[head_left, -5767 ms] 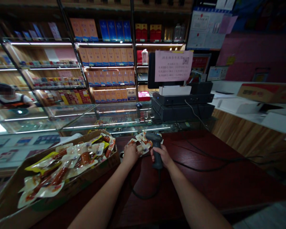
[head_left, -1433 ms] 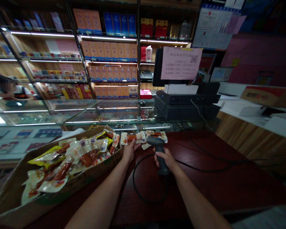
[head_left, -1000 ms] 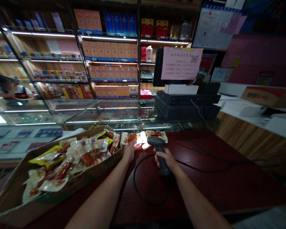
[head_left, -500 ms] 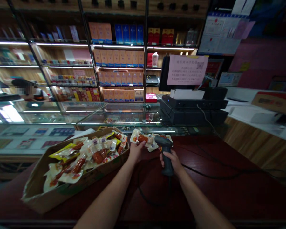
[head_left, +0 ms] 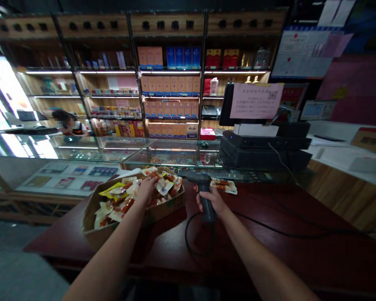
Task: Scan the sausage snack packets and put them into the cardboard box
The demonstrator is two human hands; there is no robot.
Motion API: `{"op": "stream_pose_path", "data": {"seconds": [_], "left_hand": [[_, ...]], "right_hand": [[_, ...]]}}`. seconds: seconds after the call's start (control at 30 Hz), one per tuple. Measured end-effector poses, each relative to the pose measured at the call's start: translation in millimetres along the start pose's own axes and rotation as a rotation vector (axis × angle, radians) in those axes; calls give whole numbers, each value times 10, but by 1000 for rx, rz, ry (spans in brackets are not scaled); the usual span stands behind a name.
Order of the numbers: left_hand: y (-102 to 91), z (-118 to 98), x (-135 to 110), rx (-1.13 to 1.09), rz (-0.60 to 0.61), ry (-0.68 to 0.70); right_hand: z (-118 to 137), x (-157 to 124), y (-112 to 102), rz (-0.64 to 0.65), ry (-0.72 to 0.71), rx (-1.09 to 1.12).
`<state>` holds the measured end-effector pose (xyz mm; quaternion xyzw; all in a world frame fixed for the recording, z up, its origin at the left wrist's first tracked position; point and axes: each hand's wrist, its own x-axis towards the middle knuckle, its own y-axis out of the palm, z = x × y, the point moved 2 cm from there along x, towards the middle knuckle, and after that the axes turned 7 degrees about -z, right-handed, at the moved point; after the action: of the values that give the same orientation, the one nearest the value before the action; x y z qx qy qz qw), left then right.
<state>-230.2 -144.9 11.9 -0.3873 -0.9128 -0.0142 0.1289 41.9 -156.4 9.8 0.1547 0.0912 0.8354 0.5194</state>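
At the far end of the cardboard box (head_left: 163,211), my left hand (head_left: 148,187) has its fingers closed on a packaged sausage (head_left: 151,172), a reddish-brown piece in clear and white plastic. More sausage packs (head_left: 127,205) fill the box beneath my wrist. My right hand (head_left: 210,198) grips the handle of a dark barcode scanner (head_left: 203,179) upright above the table, its head turned to the left. Just beyond the scanner, other sausage packs (head_left: 224,185) lie on the dark red table (head_left: 253,234).
The scanner's black cable (head_left: 278,232) loops over the table toward the right. Glass display cases (head_left: 172,146) border the far edge. A monitor bearing a pink notice (head_left: 256,101) stands behind on black boxes (head_left: 263,152). A person (head_left: 67,123) is at the far left.
My left hand has swung left from near the scanner to above the box, with a sausage pack in its fingers. The scanner has moved slightly left. The view has shifted.
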Motion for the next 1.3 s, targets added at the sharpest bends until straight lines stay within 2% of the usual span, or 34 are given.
{"op": "stream_pose_path", "data": {"seconds": [0.1, 0.17, 0.27, 0.37, 0.43, 0.53, 0.67, 0.73, 0.8, 0.9, 0.97, 1.07, 1.13, 1.2, 1.3], "left_hand": [[-170, -108, 124, 121, 27, 42], [-224, -182, 155, 355, 27, 103], [-247, -231, 126, 630, -90, 197], [-217, -269, 23, 576, -269, 361], [-149, -323, -84, 494, -301, 495], [73, -426, -324, 393, -246, 686], [654, -382, -771, 293, 20, 817], [1009, -232, -969, 290, 156, 788], [1356, -28, -1097, 323, 284, 688], [1785, 258, -1159, 436, 420, 519], [1990, 367, -1155, 494, 477, 492], [2173, 400, -1136, 568, 548, 534], [2209, 367, -1116, 618, 588, 563], [2178, 322, -1084, 667, 614, 570], [2026, 302, -1016, 775, 615, 517]], "right_hand": [[-41, 12, 87, 8, -2, -5], [-65, 9, 129, 10, -2, -7], [-107, -9, 173, 21, 15, -11], [-158, -35, 173, 24, 38, -9], [-184, -50, 131, 7, 45, -2], [-193, -69, -8, -36, 56, 12], [-146, -99, -340, -116, 46, 14], [-117, -117, -550, -180, 31, 2], [-95, -135, -754, -236, 13, -15], [-92, -153, -997, -308, -8, -11], [-119, -159, -1101, -343, -12, 17], [-198, -166, -1184, -361, -5, 56], [-259, -174, -1213, -364, 5, 72], [-309, -185, -1235, -363, 16, 82], [-346, -198, -1254, -347, 32, 87]]}}
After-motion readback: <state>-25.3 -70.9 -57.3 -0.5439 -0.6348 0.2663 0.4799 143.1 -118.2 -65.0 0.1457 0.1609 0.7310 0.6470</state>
